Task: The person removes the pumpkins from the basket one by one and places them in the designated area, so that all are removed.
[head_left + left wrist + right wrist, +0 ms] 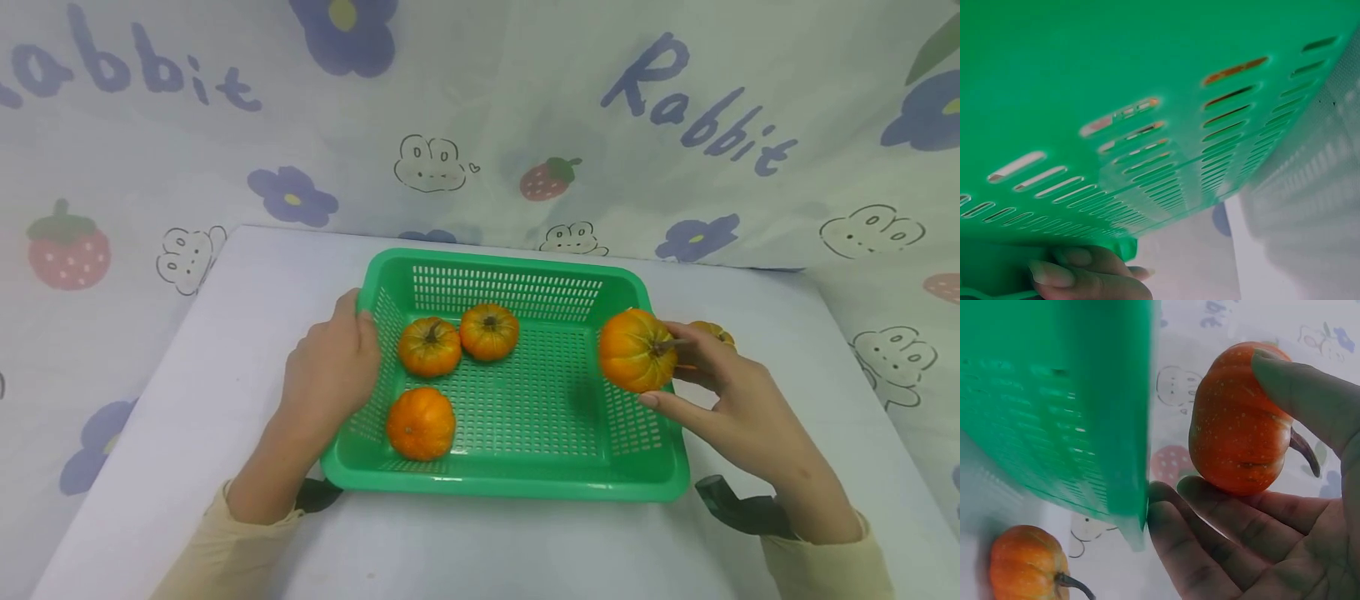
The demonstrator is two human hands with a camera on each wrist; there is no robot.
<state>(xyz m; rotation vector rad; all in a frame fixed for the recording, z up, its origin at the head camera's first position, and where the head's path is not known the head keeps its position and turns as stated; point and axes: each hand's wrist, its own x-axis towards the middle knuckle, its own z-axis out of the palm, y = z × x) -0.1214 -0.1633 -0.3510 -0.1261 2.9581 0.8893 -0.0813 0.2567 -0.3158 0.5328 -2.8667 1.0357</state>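
Note:
A green plastic basket (pixel 510 485) with slotted walls stands on the table. My left hand (pixel 330 362) grips its left rim, and in the left wrist view the fingers (pixel 1094 281) curl at the edge. Between thumb and fingers of my right hand (pixel 738 400) is a small orange pumpkin (pixel 636 350) with its stem toward the palm, held over the basket's right rim. The right wrist view has this pumpkin (pixel 1241 425) raised beside the green wall. Inside the basket, toward its left, lie three more small pumpkins: one at the front (pixel 422 423), two behind (pixel 430 347).
Outside the basket, another pumpkin (pixel 716 333) sits to the right, partly hidden behind my right hand; the right wrist view shows a pumpkin (pixel 1029 565) beside the basket wall. A patterned cloth (pixel 480 100) hangs behind the white table (pixel 487 550).

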